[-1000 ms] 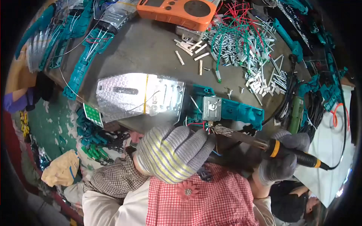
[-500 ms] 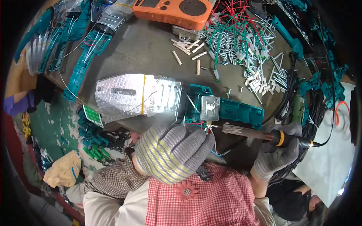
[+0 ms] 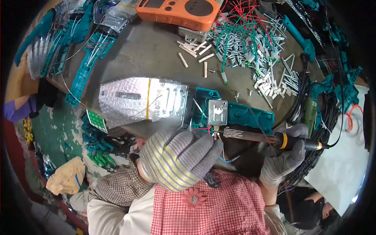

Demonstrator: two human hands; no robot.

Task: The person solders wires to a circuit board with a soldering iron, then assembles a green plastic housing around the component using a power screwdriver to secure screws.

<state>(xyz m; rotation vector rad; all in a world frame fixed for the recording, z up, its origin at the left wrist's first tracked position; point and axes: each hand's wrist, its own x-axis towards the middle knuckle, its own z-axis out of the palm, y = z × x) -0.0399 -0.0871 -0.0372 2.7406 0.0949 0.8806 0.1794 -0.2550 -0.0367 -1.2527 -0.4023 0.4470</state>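
My gloved left hand (image 3: 180, 159) is closed, its fingertips at the thin wires (image 3: 215, 135); the pinch itself is hidden. My gloved right hand (image 3: 285, 158) grips the black and yellow handle of a soldering iron (image 3: 250, 136). The iron lies level, its tip pointing left and meeting the wires, or very close to them. Just above the tip, a square metal-cased switch (image 3: 217, 112) sits on the open teal handle shell (image 3: 248, 116). To the left, a tool body in bubble wrap (image 3: 129, 96) with a yellow band joins this shell.
An orange multimeter (image 3: 178, 13) lies at the far edge. Beside it spreads a pile of metal pins and green and red wires (image 3: 243, 47), with white sleeves (image 3: 270, 82) nearer. More teal shells (image 3: 90, 62) lie at left. Black cables (image 3: 299, 102) coil at right.
The soldering iron and my right hand have shifted slightly left, bringing the tip to the wires. My left hand stays in place.
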